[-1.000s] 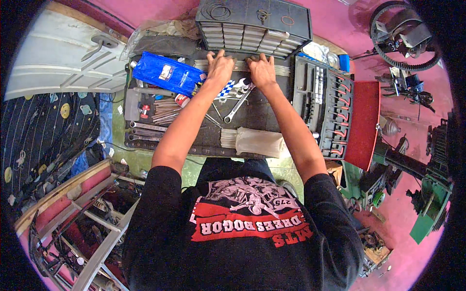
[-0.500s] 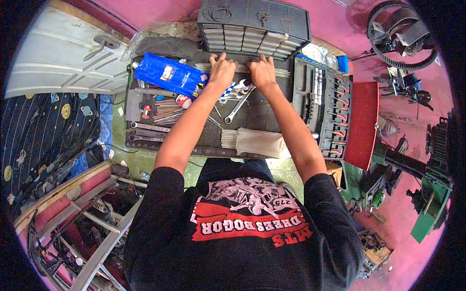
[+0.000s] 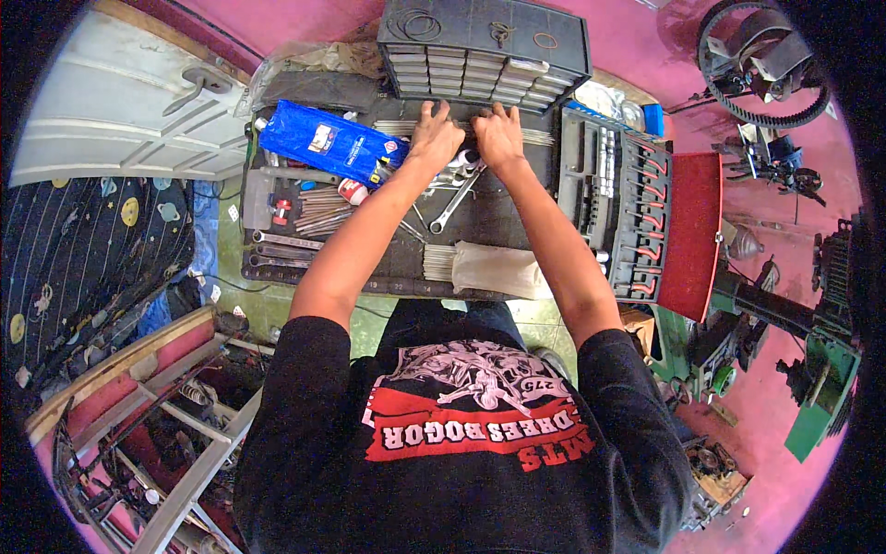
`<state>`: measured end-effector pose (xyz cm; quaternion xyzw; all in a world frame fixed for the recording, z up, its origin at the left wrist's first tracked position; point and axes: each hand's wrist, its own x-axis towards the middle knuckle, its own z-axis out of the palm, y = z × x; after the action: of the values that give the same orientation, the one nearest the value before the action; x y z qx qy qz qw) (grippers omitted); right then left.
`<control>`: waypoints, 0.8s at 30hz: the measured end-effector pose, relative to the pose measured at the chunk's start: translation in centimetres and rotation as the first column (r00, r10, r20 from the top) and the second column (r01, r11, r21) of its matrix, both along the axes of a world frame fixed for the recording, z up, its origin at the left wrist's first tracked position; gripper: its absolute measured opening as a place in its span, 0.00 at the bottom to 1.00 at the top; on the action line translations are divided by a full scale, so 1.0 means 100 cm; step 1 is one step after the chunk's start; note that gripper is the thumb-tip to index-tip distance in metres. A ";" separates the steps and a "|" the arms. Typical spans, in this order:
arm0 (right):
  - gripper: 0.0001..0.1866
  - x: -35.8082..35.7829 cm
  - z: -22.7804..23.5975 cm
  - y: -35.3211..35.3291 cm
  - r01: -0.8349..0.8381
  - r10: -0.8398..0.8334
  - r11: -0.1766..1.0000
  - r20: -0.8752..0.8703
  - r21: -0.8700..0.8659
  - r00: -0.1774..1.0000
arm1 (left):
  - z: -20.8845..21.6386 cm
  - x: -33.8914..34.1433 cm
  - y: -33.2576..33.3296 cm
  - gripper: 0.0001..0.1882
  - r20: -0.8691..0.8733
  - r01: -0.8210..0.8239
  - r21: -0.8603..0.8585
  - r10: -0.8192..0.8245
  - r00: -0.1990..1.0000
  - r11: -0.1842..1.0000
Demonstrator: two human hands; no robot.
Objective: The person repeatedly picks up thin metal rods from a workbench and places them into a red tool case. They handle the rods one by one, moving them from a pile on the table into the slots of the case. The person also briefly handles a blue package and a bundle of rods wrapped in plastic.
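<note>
A row of thin, pale welding rods (image 3: 395,126) lies across the far side of the dark workbench, in front of a small-parts drawer cabinet. Over the middle of the row bends my left hand (image 3: 436,136), its fingers curled down on the rods. Close beside it, my right hand (image 3: 499,140) also has bent fingers closed at the rods, and the fingertips of both hands are partly hidden. Just nearer than the hands lie several combination wrenches (image 3: 454,205). Another bundle of rods (image 3: 439,262) sticks out of a white paper wrapper (image 3: 498,270) near the front edge.
The drawer cabinet (image 3: 484,37) stands at the back. A blue pouch (image 3: 332,143), metal rods (image 3: 325,209) and more wrenches (image 3: 281,242) lie left. An open socket tool case (image 3: 637,222) with a red lid (image 3: 694,231) sits right. A white door (image 3: 120,102) stands far left.
My left hand has slid right along the rods, closer to my right hand. The right hand has stayed nearly in place.
</note>
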<state>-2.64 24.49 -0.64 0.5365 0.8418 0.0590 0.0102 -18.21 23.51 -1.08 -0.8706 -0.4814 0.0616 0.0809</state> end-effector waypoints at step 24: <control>0.12 0.003 -0.007 -0.001 -0.038 0.040 0.998 -0.045 0.059 0.998 | 0.015 0.010 -0.002 0.08 -0.013 0.107 0.104 -0.107 0.994 0.989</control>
<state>-2.30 24.39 -1.30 0.5212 0.8500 0.0712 -0.0259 -17.21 23.30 0.42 -0.8895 -0.4362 0.0352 0.1311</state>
